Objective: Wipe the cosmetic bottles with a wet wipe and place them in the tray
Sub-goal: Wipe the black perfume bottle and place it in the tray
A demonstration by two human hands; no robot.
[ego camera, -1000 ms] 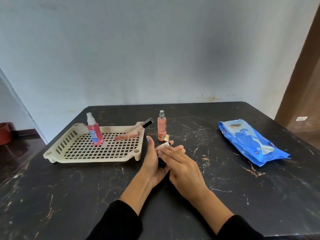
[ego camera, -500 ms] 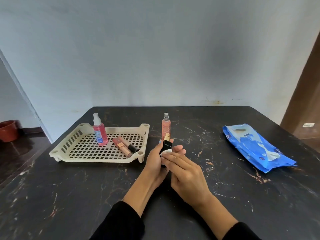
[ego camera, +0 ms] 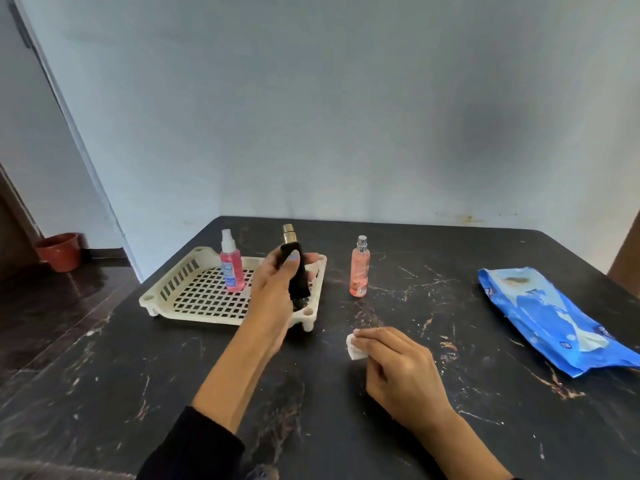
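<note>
My left hand [ego camera: 273,289] grips a black bottle with a gold cap [ego camera: 295,268], held upright over the right end of the cream slotted tray [ego camera: 180,289]. A pink spray bottle [ego camera: 231,263] stands inside the tray. My hand and the black bottle hide the tray's right part. A peach spray bottle [ego camera: 359,268] stands on the black marble table [ego camera: 104,393], right of the tray. My right hand [ego camera: 398,368] rests on the table nearer me and pinches a small folded white wet wipe [ego camera: 354,347].
A blue wet-wipe pack [ego camera: 554,323] lies at the right side of the table. A red pot [ego camera: 60,251] stands on the floor at far left. The wall runs right behind the table's far edge.
My hands have parted. The left hand carried the black bottle up and left over the tray; the right hand with the wipe dropped to the table. The camera view shifted.
</note>
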